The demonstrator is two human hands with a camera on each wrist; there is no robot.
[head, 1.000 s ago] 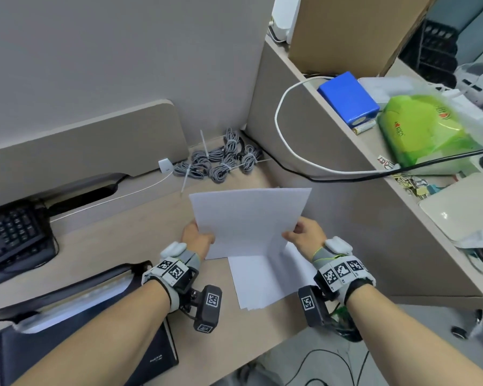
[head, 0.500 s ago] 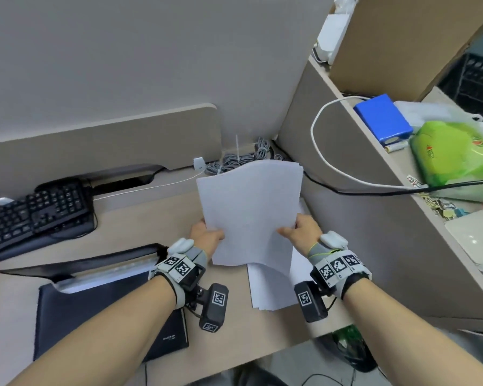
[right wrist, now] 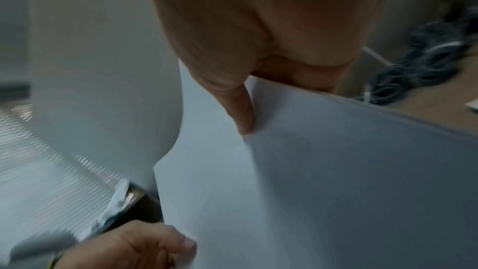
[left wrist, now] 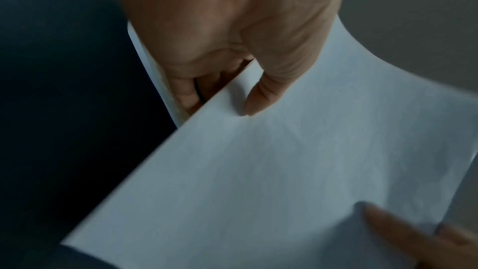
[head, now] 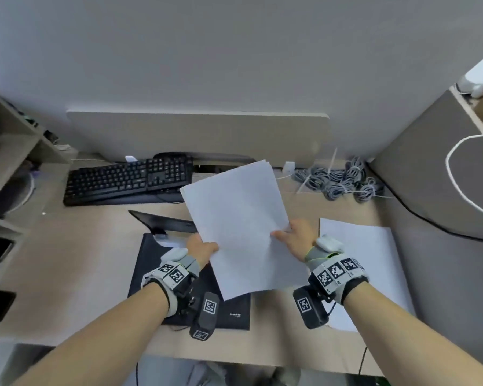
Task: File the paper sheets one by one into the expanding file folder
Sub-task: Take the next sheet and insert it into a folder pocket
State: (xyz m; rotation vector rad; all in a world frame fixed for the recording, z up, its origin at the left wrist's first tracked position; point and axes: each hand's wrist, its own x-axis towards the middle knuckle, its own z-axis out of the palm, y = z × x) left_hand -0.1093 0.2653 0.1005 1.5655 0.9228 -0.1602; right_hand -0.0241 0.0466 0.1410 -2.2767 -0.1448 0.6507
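A white paper sheet (head: 240,227) hangs tilted in the air above the black expanding file folder (head: 179,277), which lies on the desk with its flap (head: 165,218) raised and white pockets showing. My left hand (head: 204,247) pinches the sheet's left edge, thumb on top (left wrist: 261,97). My right hand (head: 290,234) pinches the right edge, thumb on top (right wrist: 243,109). The stack of remaining sheets (head: 374,260) lies flat on the desk to the right, partly under my right wrist.
A black keyboard (head: 123,181) sits behind the folder. Coiled grey cables (head: 343,181) lie at the back right. A grey partition (head: 430,176) walls off the right side, and shelves (head: 9,162) stand at the left. The desk's front edge runs under my forearms.
Both hands have carried the sheet leftward from above the stack to above the folder. The sheet has turned to a tilted portrait angle.
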